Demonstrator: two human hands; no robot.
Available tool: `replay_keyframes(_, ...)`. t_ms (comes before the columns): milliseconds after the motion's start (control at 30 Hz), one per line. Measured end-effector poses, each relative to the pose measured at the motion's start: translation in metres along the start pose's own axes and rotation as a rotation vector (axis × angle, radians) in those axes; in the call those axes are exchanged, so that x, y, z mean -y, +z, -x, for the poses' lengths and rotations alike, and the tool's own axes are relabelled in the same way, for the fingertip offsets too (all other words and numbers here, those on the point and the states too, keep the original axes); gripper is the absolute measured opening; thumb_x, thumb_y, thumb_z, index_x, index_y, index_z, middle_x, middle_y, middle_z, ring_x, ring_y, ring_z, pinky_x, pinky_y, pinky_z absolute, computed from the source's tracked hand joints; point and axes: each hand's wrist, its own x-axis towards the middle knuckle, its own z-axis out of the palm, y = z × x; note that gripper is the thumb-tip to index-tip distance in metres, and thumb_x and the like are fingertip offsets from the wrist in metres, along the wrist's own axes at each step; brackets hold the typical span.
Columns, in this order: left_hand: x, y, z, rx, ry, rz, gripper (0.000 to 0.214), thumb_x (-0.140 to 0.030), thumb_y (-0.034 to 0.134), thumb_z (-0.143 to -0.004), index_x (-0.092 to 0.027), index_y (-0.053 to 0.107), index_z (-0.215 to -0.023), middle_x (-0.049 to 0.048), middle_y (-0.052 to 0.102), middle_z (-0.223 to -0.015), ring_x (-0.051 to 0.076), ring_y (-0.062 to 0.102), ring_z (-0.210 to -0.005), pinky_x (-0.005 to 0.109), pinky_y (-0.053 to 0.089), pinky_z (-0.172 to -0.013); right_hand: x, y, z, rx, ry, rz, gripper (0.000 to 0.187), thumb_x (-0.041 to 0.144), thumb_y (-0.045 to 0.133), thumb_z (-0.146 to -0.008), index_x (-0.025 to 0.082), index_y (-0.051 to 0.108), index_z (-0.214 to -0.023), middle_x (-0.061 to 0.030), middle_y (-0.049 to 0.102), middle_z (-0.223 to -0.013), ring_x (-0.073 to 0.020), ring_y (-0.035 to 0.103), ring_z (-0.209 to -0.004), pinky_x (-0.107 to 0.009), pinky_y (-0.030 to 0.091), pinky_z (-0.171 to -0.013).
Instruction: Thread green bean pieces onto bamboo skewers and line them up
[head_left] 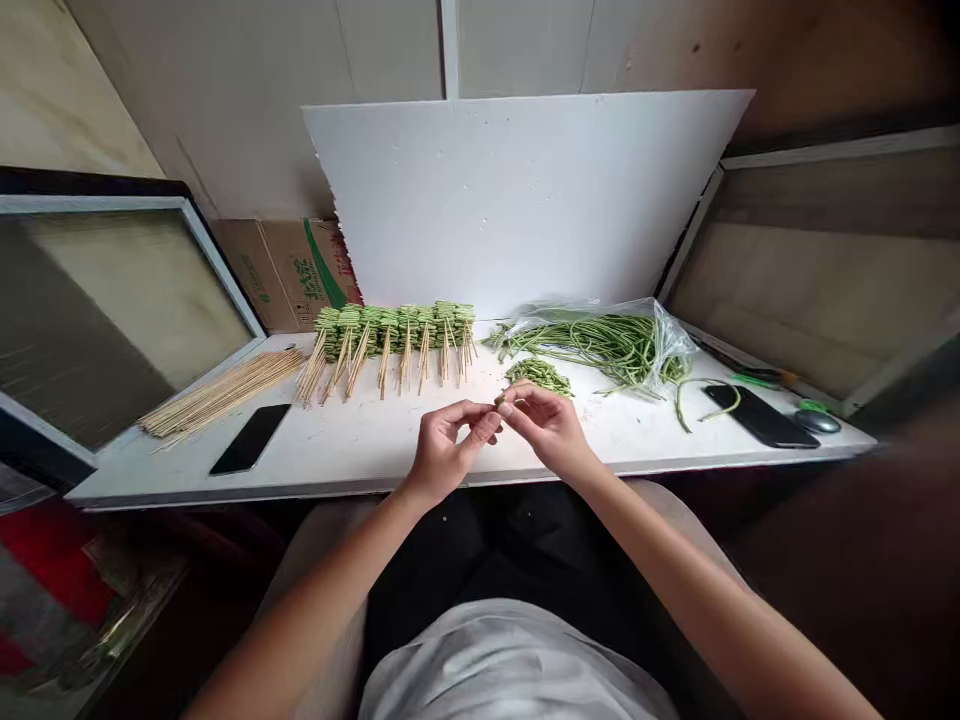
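Observation:
My left hand (448, 445) and my right hand (546, 428) meet fingertip to fingertip above the table's front part. The right thumb and forefinger pinch a tiny greenish bit (500, 399), which looks like a piece of green bean. The left thumb and forefinger are pressed together right beside it; what they hold, if anything, is hidden. Just behind my right hand lies a small heap of cut bean pieces (538, 375). Further back, bundles of skewered bean pieces (394, 325) stand in a row, their bare stick ends pointing toward me.
Loose bamboo skewers (225, 392) lie at the left beside a black phone (250, 440). Whole long beans (600, 345) spill from a clear plastic bag (673, 340). Another phone (761, 415) and a mouse (817, 421) are at the right. A white board (525, 200) stands behind the table (337, 465).

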Motion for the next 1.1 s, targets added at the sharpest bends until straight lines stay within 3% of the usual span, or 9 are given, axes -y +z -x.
replay_keyframes(267,-0.005,-0.001,-0.002,0.017,-0.018,-0.054,0.039,-0.052,0.075,-0.096,-0.014,0.079,-0.087,0.0045,0.068,-0.076,0.014,0.059,-0.070,0.026,0.052,-0.067,-0.005,0.000,-0.001,-0.035,-0.009,0.029,0.022,0.046,0.085,-0.090,0.025,0.078,-0.091,-0.0047,0.067,-0.091,-0.0190,0.063,-0.082,-0.035,0.054,-0.072)
replay_keyframes(467,-0.002,-0.002,-0.002,0.033,-0.050,-0.045,0.038,-0.052,0.077,-0.095,-0.014,0.079,-0.091,0.0033,0.067,-0.075,0.013,0.056,-0.068,0.025,0.049,-0.065,-0.006,0.000,-0.001,-0.052,0.061,-0.001,0.026,0.049,0.085,-0.088,0.023,0.077,-0.089,-0.0036,0.066,-0.088,-0.0175,0.059,-0.077,-0.033,0.050,-0.070)
replay_keyframes(767,-0.007,-0.008,-0.007,0.146,-0.013,-0.028,0.040,-0.052,0.073,-0.099,-0.015,0.079,-0.087,0.0053,0.067,-0.080,0.015,0.058,-0.073,0.027,0.050,-0.069,-0.012,0.013,0.003,0.017,0.261,-0.356,0.029,0.049,0.080,-0.091,0.024,0.072,-0.080,0.0002,0.053,-0.071,-0.0195,0.054,-0.075,-0.037,0.048,-0.078)
replay_keyframes(933,-0.005,-0.007,-0.006,0.159,-0.039,0.026,0.045,-0.056,0.073,-0.097,-0.016,0.074,-0.077,0.0043,0.064,-0.077,0.015,0.058,-0.073,0.029,0.051,-0.072,-0.012,0.020,0.005,0.067,0.312,-0.498,0.029,0.046,0.076,-0.095,0.023,0.070,-0.079,-0.0010,0.054,-0.077,-0.0188,0.053,-0.078,-0.034,0.047,-0.080)
replay_keyframes(1100,0.003,-0.005,-0.005,0.148,-0.083,0.085,0.044,-0.055,0.072,-0.099,-0.016,0.073,-0.079,0.0028,0.062,-0.074,0.015,0.057,-0.075,0.030,0.051,-0.076,-0.016,0.023,0.007,0.039,0.345,-0.564,0.029,0.047,0.076,-0.094,0.023,0.069,-0.079,-0.0010,0.055,-0.077,-0.0189,0.054,-0.078,-0.035,0.049,-0.078)
